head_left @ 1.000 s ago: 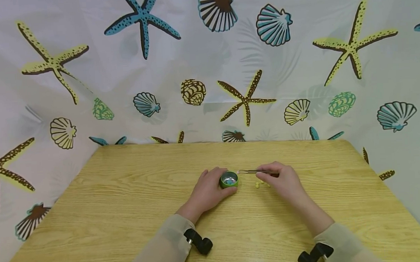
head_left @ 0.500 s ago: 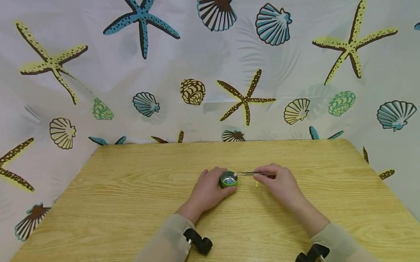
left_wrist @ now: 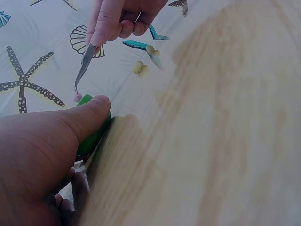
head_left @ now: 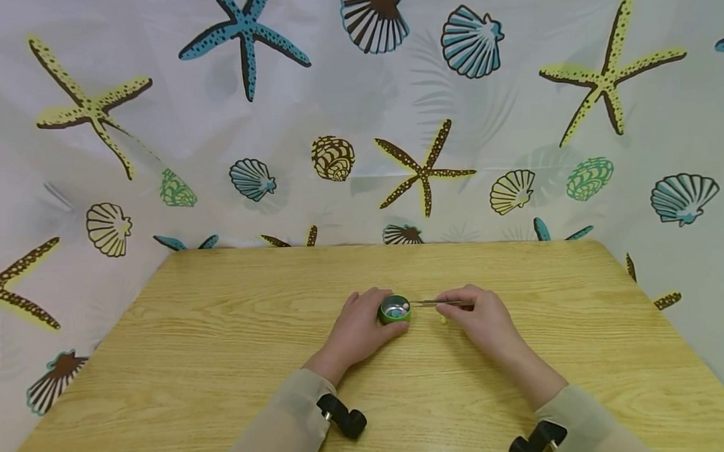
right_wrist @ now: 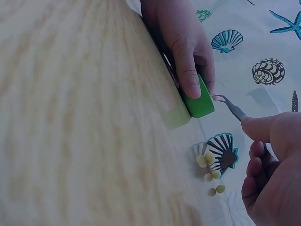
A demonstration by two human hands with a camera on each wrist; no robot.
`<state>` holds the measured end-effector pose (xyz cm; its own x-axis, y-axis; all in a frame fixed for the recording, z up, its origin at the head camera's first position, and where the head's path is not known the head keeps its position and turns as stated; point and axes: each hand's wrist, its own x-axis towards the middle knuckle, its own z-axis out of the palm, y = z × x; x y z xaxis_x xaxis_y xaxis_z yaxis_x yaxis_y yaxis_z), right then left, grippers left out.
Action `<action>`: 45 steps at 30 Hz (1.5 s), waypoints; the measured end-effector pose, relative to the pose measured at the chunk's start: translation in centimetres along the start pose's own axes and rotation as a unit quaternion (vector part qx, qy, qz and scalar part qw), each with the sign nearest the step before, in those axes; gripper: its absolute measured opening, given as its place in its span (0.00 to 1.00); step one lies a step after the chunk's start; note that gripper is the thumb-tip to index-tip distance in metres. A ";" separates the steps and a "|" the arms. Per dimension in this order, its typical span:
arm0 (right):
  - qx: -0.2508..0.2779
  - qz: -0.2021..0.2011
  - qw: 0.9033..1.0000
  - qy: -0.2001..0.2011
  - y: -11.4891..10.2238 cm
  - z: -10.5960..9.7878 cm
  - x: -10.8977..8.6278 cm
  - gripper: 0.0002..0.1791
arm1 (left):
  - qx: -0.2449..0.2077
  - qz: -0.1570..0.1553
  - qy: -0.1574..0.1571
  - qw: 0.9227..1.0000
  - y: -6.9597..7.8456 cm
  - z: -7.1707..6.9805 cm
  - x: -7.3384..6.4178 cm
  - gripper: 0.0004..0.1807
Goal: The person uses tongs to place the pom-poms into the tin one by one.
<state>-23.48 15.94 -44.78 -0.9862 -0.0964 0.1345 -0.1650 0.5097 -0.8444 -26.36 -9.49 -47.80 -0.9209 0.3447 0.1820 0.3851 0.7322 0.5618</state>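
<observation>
A small green bowl (head_left: 396,309) with a shiny metal inside stands on the table, blue bits (head_left: 395,313) lying at its bottom. My left hand (head_left: 361,326) grips it from the left, thumb along the near side. Between the thumb and fingers of my right hand (head_left: 482,314) is a pair of tweezers (head_left: 429,302), pointing left with bent tips. At those tips a small pinkish bead (head_left: 406,306) hangs at the bowl's right rim; the right wrist view shows it just above the green edge. Whether the tweezers still pinch it is too small to tell.
Small yellow balls (right_wrist: 209,161) lie on the wooden table (head_left: 221,340) right of the bowl, partly hidden by my right hand in the head view. A white curtain (head_left: 357,105) printed with starfish and shells stands behind the table and along both sides.
My right hand has moved a little left and down, bringing the tweezers and pinkish bead from beside the bowl to over its right rim. The left hand and bowl stay put.
</observation>
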 end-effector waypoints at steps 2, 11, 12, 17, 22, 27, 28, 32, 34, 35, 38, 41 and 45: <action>0.000 -0.001 1.000 0.000 0.0 0.0 0.0 0.11 | 0.000 0.000 0.000 1.000 0.0 0.0 0.0 0.36; 0.004 0.004 1.000 0.004 -0.2 -0.3 0.1 0.12 | -0.002 0.002 0.002 1.000 0.1 -0.2 -0.1 0.36; 0.005 0.005 1.000 0.004 -0.2 -0.4 0.0 0.13 | -0.002 0.002 0.003 1.000 0.1 -0.2 -0.1 0.36; 0.013 0.024 1.000 0.008 -0.4 -1.2 -0.2 0.15 | -0.002 0.000 -0.001 1.000 0.1 -0.2 -0.2 0.37; 0.022 0.043 0.999 0.009 -0.1 -2.4 -0.4 0.16 | 0.002 0.002 -0.004 1.000 0.2 -0.1 -0.2 0.37; 0.020 0.047 0.999 0.008 0.6 -3.7 -0.3 0.18 | 0.002 0.006 -0.002 1.000 0.3 -0.3 -0.2 0.37; 0.019 0.049 0.999 0.009 0.7 -3.9 -0.3 0.19 | 0.001 0.006 -0.002 1.000 0.3 -0.3 -0.3 0.37; 0.008 0.052 0.999 0.012 1.6 -4.7 -0.1 0.20 | 0.001 0.008 0.001 1.000 0.1 -0.3 -0.3 0.36; 0.006 0.054 0.998 0.012 2.0 -5.1 -0.1 0.21 | 0.000 0.007 0.001 1.000 0.1 -0.3 -0.3 0.36; 0.007 0.053 0.998 0.011 2.1 -5.2 -0.1 0.21 | 0.000 0.006 0.000 1.000 0.0 -0.4 -0.3 0.36; 0.010 0.055 0.998 0.007 2.6 -5.7 -0.2 0.22 | 0.001 0.005 0.000 1.000 0.0 -0.3 -0.3 0.37; 0.005 0.054 0.999 0.004 3.0 -6.0 -0.2 0.21 | 0.001 0.003 -0.002 1.000 0.1 -0.3 -0.3 0.37; -0.004 0.052 0.999 0.000 3.5 -6.2 -0.1 0.19 | -0.001 0.003 -0.003 1.000 0.2 -0.3 -0.3 0.37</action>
<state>-23.99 23.06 -44.52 -0.9981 -0.0416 0.0460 -0.0610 0.5234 -0.8499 -26.05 -9.62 -47.44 -0.9186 0.3516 0.1807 0.3898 0.7296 0.5619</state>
